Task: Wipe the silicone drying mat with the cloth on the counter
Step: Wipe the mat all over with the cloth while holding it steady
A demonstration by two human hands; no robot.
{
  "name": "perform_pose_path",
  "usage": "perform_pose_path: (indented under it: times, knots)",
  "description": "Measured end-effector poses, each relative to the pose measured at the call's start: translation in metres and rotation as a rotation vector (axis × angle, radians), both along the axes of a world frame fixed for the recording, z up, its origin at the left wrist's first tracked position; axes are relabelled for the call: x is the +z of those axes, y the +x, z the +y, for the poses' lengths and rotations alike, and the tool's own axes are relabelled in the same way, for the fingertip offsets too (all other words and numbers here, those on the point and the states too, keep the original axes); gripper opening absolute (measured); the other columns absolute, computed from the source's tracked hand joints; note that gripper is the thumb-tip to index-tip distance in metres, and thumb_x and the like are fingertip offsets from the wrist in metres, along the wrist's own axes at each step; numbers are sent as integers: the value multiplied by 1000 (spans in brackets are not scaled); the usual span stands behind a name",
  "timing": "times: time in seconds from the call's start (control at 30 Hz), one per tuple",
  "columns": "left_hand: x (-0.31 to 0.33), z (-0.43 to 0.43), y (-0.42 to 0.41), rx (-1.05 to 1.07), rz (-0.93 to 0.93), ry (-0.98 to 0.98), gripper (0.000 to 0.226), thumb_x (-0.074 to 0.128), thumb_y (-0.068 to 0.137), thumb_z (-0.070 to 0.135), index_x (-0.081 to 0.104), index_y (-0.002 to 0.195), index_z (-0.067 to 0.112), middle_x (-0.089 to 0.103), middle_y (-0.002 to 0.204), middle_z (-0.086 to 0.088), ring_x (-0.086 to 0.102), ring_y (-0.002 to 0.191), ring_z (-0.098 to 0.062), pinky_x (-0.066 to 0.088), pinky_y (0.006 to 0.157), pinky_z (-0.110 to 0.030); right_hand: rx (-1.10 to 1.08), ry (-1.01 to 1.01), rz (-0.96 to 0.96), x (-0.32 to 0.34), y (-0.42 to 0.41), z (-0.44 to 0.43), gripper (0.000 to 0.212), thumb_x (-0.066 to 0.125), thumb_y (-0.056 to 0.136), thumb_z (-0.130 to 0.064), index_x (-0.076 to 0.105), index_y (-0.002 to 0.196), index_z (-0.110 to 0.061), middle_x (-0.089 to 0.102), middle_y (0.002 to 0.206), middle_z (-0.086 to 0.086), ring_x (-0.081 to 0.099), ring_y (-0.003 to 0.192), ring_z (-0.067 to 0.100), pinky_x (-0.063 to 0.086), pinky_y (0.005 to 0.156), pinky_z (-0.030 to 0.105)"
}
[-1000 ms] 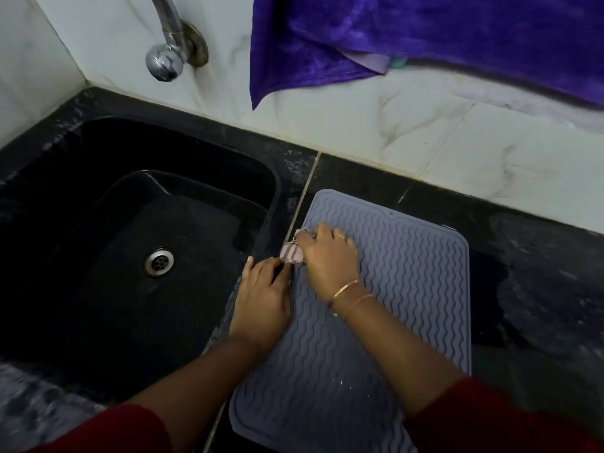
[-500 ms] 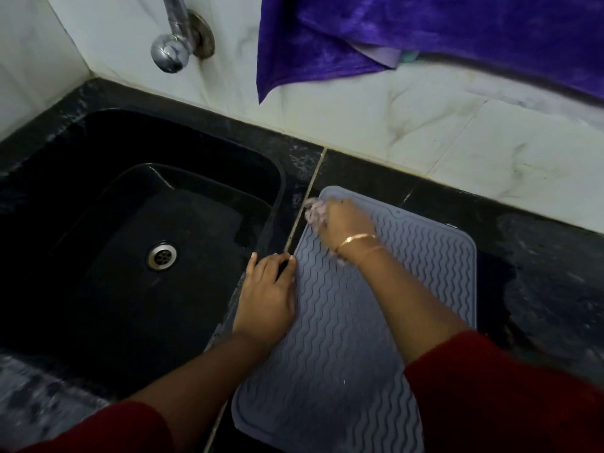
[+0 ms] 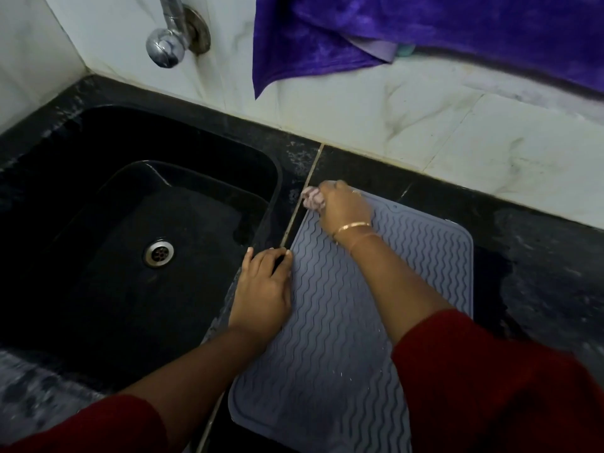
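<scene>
The grey ribbed mat lay flat on the dark table, its long side running from 12 to 6 o'clock, with the black sink just beside it at 9 o'clock. The right hand was at the mat's 11 o'clock corner, fingers curled round a small bunched pinkish cloth, which bulged out past the knuckles and sat partly over the mat's edge, touching the table seam there. Two thin gold bangles were on that wrist. The left hand lay flat, fingers straight and together and holding nothing, palm down on the mat's 9 o'clock edge; the fingertips reached the strip of table between mat and sink. Both forearms came in from 6 o'clock in red sleeves. Small pale specks were noted on the mat near its 6 o'clock end. A round metal drain was seen in the sink floor. A chrome tap was mounted on the white tiled wall at 11 o'clock, and a purple towel hung down over the wall at 12 to 1 o'clock.
</scene>
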State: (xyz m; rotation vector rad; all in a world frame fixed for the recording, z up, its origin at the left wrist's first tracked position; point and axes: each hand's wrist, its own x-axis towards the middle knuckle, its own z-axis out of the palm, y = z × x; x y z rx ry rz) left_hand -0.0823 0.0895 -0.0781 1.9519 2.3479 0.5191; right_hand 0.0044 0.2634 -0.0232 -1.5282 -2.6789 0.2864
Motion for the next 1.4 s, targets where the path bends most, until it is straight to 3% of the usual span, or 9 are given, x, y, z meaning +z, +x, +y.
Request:
perform_pose_path:
  times: [0.17,0.37,0.5,0.63,0.77,0.93,1.03,1.27,1.4]
  knots:
    - [-3,1,0,-19,-17,49,46,38,82,22,64,118,8,62,115,-9,47,115,-20,29,109,-52,144,-38,11,-3,20,-99,38,46,88,-12,44,126,-15,46,126,14,49,111,36,49,84,44]
    - [-4,-1,-1,-10,16,-9,48,36,87,26,62,123,8,61,119,-9,54,115,-23,25,110,-48,42,98,-14,-10,12,-3,39,48,85,-8,48,124,-15,52,122,15,50,111,37,48,84,43]
    - [-2,0,0,1,7,-20,48,33,89,28,61,124,9,61,120,-7,55,116,-23,24,111,-48,-83,62,-19,-4,3,37,38,51,85,-7,48,123,-13,49,122,17,50,110,41,48,83,46]
    - [-1,0,-1,-3,7,-20,47,36,87,25,62,122,9,60,119,-8,54,116,-24,24,111,-49,18,-90,68,6,13,-16,30,51,87,-15,56,117,-15,55,118,13,55,107,34,46,87,40]
    - [-2,1,0,-19,-25,16,46,39,82,22,64,118,9,63,115,-9,50,115,-22,26,109,-51,87,-67,86,-4,21,-108,39,50,86,-14,47,125,-16,48,125,10,50,111,34,49,86,42]
    - [1,-1,0,-19,12,-43,47,36,88,26,61,123,9,61,119,-8,55,116,-23,21,112,-46,61,38,71,-10,22,-42,37,50,86,-14,49,123,-16,54,122,11,51,110,32,46,86,40]
    - [1,0,0,-12,24,-26,41,42,91,22,60,124,8,61,120,-9,55,116,-24,19,112,-45,-47,-3,57,-9,13,-12,40,49,87,-12,47,127,-15,52,125,14,52,111,37,47,88,42]
    - [8,0,2,2,15,-55,43,42,82,23,68,112,7,66,110,-11,60,109,-30,25,108,-51,33,-119,104,-8,24,-116,36,53,85,-18,50,121,-16,53,121,11,52,108,35,47,85,42]
    - [10,-3,2,-19,35,-106,40,49,92,23,58,128,9,55,132,-14,41,131,-33,10,115,-48,34,-93,134,-6,28,-102,33,55,83,-16,53,116,-18,56,117,9,54,107,31,49,87,40]
